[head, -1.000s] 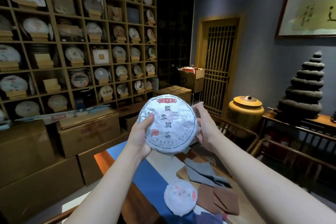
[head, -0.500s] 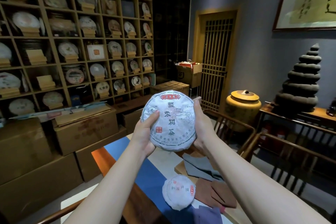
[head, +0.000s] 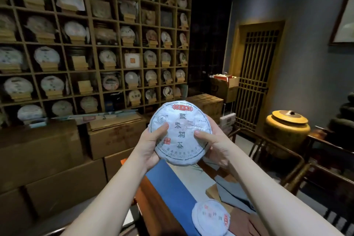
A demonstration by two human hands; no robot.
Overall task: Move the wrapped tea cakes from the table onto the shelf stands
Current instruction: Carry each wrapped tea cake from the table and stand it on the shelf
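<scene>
A round tea cake in white printed wrapping point(head: 181, 134) is held upright in front of me, face toward the camera. My left hand point(head: 150, 146) grips its left edge, thumb on the front. My right hand point(head: 212, 143) grips its right edge, thumb across the face. A second wrapped tea cake point(head: 210, 217) lies flat on the table point(head: 153, 203) below, near its blue runner. The wooden grid shelf point(head: 95, 44) fills the left wall; most cells hold cakes on small stands, and two bare stands point(head: 79, 62) point(head: 85, 86) show in the middle column.
Stacked cardboard boxes point(head: 47, 159) line the floor under the shelf. Grey and brown cloths point(head: 229, 188) lie on the table at right. A wooden chair point(head: 277, 159), a yellow lidded jar point(head: 287, 130) and a lattice door point(head: 254, 74) stand to the right.
The view has swung left toward the shelf. Both hands still hold the cake; my right thumb has come round onto its front face.
</scene>
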